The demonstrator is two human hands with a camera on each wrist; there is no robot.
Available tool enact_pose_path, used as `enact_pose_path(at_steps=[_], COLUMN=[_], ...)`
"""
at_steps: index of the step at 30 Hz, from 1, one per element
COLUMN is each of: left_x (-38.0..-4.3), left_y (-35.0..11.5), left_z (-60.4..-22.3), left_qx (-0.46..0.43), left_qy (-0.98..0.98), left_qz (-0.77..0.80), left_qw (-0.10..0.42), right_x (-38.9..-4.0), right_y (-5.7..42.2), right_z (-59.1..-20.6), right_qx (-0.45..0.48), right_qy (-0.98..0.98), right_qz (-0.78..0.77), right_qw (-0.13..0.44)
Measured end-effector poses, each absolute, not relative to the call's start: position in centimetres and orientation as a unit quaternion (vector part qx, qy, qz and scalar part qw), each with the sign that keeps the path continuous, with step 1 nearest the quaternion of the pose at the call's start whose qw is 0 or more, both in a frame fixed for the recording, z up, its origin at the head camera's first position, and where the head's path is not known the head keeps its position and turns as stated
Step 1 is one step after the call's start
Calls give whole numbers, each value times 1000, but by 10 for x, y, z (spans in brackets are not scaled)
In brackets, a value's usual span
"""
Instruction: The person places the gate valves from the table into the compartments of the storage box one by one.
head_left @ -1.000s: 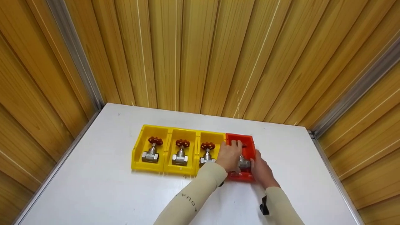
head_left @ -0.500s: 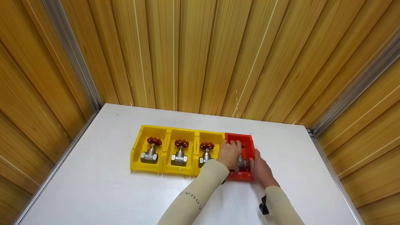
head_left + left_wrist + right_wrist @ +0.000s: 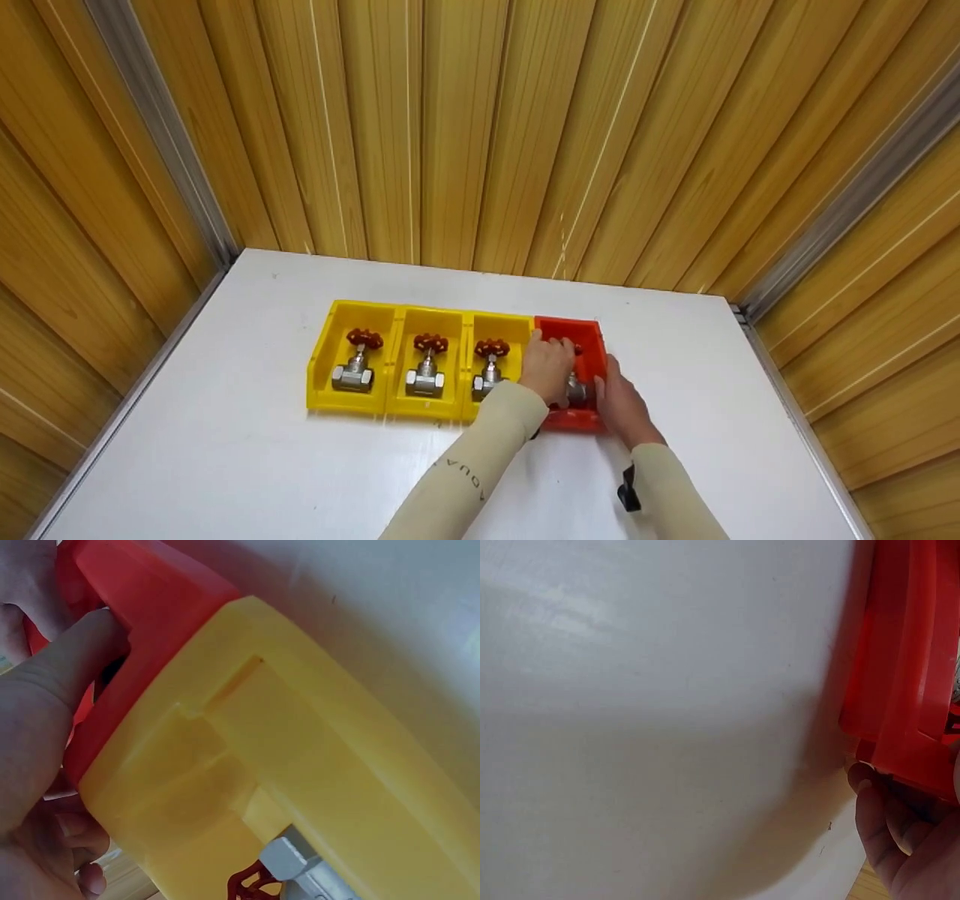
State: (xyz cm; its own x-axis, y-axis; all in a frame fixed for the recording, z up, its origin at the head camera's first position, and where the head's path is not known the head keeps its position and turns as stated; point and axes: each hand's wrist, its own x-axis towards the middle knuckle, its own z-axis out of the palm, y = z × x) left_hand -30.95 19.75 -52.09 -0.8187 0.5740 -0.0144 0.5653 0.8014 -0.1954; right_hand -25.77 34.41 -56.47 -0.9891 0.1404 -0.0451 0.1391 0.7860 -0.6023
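Observation:
At the right end of a row of bins is a red bin [image 3: 592, 337], holding a steel valve [image 3: 576, 391] with a red handwheel. My left hand [image 3: 545, 373] reaches over its left wall and grips this valve, fingers curled near the handwheel and thumb low by the body. Much of the valve is hidden by that hand. In the left wrist view the thumb [image 3: 90, 652] dips inside the red bin [image 3: 157, 592]. My right hand [image 3: 624, 405] holds the bin's right wall from outside; its fingers [image 3: 877, 832] curl at the bin's corner in the right wrist view.
To the left stand yellow bins [image 3: 363, 311], side by side and against the red one. Each contains a similar valve [image 3: 425, 381] with a red handwheel. Beneath is a white tabletop [image 3: 225, 465], enclosed by wood-patterned panels [image 3: 450, 135] at the back and sides.
The bins and hands sit slightly further left in the view, as does the table. My left thumb has drawn back a little from the front of the red bin; the right hand keeps its place.

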Motion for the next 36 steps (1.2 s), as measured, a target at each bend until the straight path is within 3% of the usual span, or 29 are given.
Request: enact_pose_path(at_steps=[10, 26, 36], left_x=[-310, -307, -306], left_y=[203, 207, 207], left_z=[-523, -525, -524], left_qx=[-277, -277, -279], left_qy=[-950, -942, -945], left_qz=[145, 179, 165], left_qw=[20, 59, 48], right_x=[-258, -257, -256], right_y=[344, 345, 344], right_z=[-564, -565, -565], right_qx=[-73, -71, -74], right_qy=[-945, -948, -937], right_qz=[319, 311, 340], right_qw=[4, 18, 8])
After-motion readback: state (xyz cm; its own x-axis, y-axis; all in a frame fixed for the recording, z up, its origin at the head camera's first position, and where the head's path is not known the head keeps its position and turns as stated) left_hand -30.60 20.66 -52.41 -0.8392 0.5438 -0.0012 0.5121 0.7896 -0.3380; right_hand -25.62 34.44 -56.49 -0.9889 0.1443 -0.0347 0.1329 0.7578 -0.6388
